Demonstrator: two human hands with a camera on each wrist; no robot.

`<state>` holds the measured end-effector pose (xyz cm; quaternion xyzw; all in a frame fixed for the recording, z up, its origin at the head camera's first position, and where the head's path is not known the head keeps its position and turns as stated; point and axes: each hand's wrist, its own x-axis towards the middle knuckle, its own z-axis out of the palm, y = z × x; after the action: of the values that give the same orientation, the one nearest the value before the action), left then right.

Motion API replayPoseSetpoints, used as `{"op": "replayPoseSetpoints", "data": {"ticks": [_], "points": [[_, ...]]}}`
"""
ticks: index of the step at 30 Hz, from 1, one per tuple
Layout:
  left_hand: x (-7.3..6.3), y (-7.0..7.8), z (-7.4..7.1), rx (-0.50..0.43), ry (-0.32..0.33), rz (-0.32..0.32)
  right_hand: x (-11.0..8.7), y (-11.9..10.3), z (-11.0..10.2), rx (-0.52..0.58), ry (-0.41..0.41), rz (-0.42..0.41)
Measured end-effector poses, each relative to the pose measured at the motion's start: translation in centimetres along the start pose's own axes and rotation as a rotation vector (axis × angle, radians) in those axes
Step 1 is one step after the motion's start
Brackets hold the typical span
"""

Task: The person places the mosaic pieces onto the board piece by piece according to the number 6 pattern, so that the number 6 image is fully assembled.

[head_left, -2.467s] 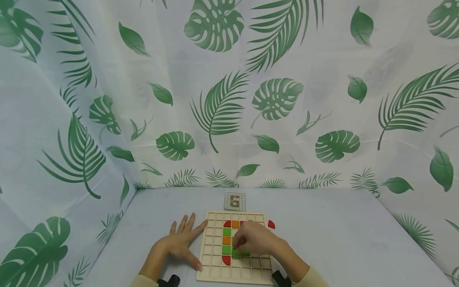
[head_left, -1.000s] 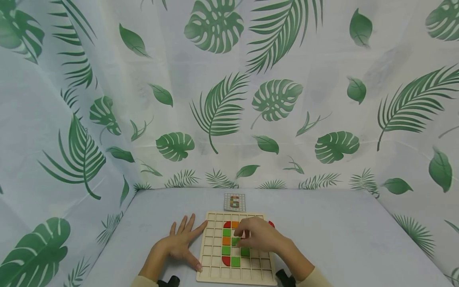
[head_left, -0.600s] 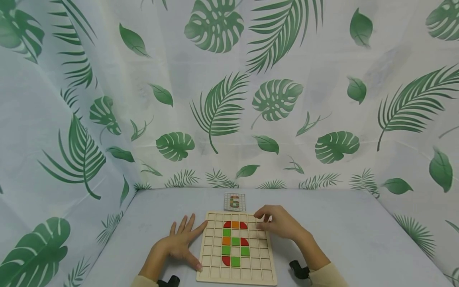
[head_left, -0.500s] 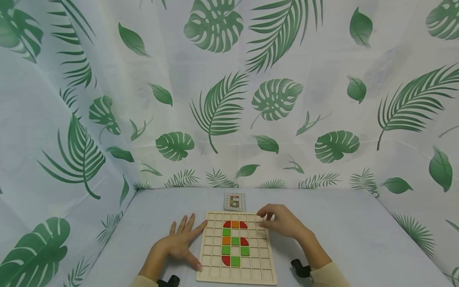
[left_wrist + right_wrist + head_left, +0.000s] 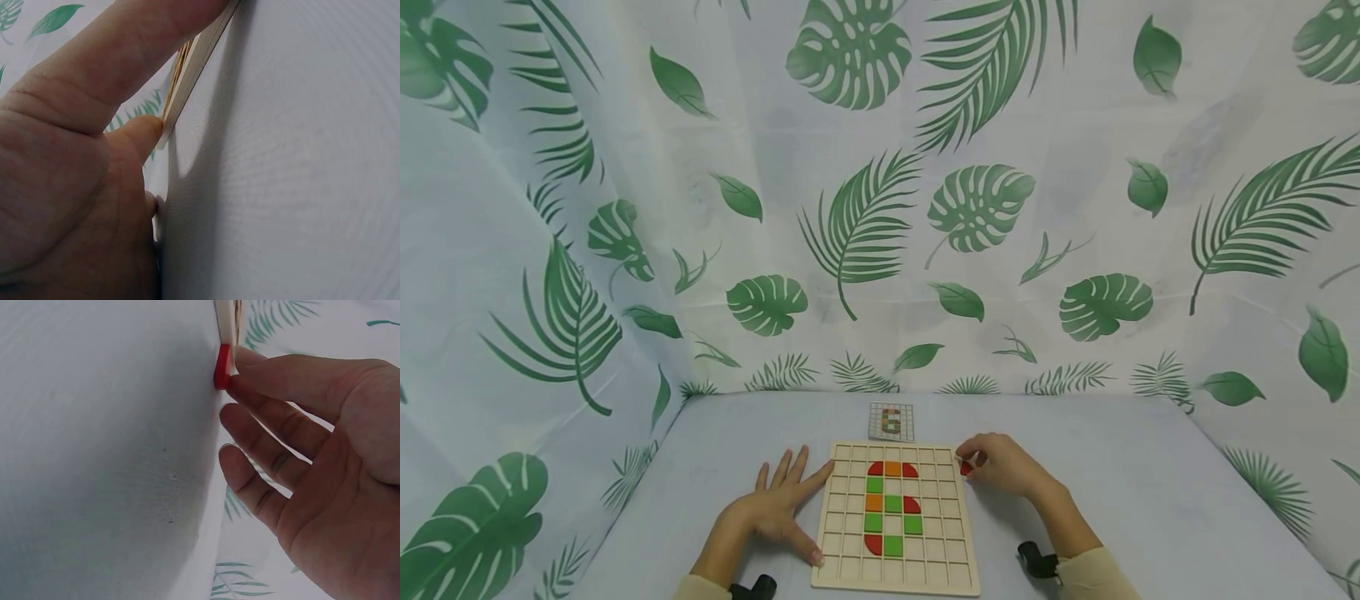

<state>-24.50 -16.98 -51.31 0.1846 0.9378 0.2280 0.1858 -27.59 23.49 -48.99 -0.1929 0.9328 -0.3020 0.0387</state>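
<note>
A wooden grid board (image 5: 842, 533) lies on the table, with red, orange and green tiles forming a figure like a 6 in its cells. My left hand (image 5: 778, 504) is spread at the board's left side, thumb and index fingertip touching its edge. Just off the board's upper right edge, my right hand (image 5: 1003, 467) pinches a red quarter-round tile (image 5: 966, 469) between thumb and index finger. In the right wrist view that red tile (image 5: 222, 365) stands out at the table surface close to the board's side, the other fingers loosely bent.
Behind the board lies a small pattern card (image 5: 891, 422) showing a similar coloured figure on a grid. A leaf-printed curtain (image 5: 880, 250) closes off the back and sides. Black wrist mounts (image 5: 1037, 560) hang below both wrists.
A green tile that my right hand held over the board now sits in the figure's bottom row. The right hand has moved right, off the board, to the red tile. The left hand stays put.
</note>
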Motion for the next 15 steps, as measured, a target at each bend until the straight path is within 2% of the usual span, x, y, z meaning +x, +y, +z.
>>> {"op": "replayPoseSetpoints", "data": {"ticks": [4, 10, 15], "points": [[0.0, 0.0, -0.08, 0.0, 0.001, 0.003, 0.08, 0.12, 0.24, -0.006, 0.0, 0.046], [0.02, -0.04, -0.07, 0.002, -0.005, 0.0, 0.25, 0.35, 0.78, -0.066, 0.033, 0.038], [0.04, -0.08, -0.03, 0.002, -0.006, 0.001, 0.09, 0.21, 0.9, -0.073, 0.037, 0.049]]}}
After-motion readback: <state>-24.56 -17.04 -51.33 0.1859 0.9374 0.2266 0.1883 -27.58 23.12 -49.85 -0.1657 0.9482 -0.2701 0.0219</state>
